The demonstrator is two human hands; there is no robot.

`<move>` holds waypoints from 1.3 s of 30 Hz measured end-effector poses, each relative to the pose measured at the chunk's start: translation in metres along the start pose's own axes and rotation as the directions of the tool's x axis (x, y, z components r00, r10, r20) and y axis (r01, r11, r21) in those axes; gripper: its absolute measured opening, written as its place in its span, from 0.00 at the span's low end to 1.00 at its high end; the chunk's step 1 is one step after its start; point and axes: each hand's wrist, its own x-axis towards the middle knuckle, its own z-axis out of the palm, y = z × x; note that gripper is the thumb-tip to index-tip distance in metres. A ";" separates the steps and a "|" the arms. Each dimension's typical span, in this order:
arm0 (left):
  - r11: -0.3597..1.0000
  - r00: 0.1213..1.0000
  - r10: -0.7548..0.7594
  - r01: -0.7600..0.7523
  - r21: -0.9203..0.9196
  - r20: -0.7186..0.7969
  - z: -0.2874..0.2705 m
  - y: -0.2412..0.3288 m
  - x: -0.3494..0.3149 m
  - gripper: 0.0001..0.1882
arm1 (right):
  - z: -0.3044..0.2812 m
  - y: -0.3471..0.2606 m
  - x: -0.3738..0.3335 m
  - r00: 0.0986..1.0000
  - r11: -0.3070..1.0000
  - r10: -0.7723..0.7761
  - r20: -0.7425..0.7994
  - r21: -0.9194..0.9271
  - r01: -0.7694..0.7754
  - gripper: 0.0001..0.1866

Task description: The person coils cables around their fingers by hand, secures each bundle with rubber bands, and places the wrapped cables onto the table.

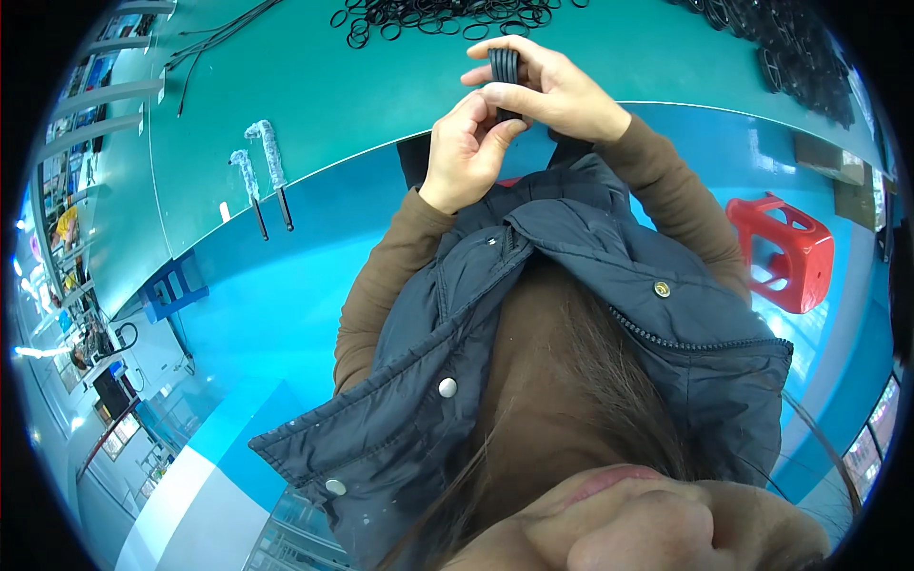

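Over the near edge of the green table, both hands meet around a compact black bundle [504,67]. Its strands lie side by side like a coiled cable or stacked bands; I cannot tell which. My right hand [566,100] is closed round it, with the thumb across its front and the fingers behind. Closed at its lower end is my left hand [460,157], thumb and fingertips pinching there. The fingers hide part of the bundle's lower end.
Loose black rings [438,17] lie along the far side of the green table [333,114]. A heap of black coils [800,67] is at the far right. Two plastic-wrapped tools [271,162] overhang the near edge at left. A red stool [790,252] stands right.
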 end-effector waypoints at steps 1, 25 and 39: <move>1.000 1.000 0.003 -0.003 0.001 0.002 0.001 0.002 0.000 0.11 | 0.001 0.001 -0.001 1.000 1.000 -0.002 -0.002 -0.002 0.002 0.22; 0.971 0.957 -0.109 0.045 -0.235 -0.269 0.013 0.003 0.009 0.13 | -0.236 0.014 -0.123 0.652 0.016 -0.426 -0.627 -0.726 -0.688 0.27; 0.998 0.944 -0.053 0.061 0.014 -0.324 -0.020 -0.001 -0.003 0.09 | -0.150 -0.016 0.139 0.789 0.024 -0.611 -0.060 -0.998 -0.058 0.08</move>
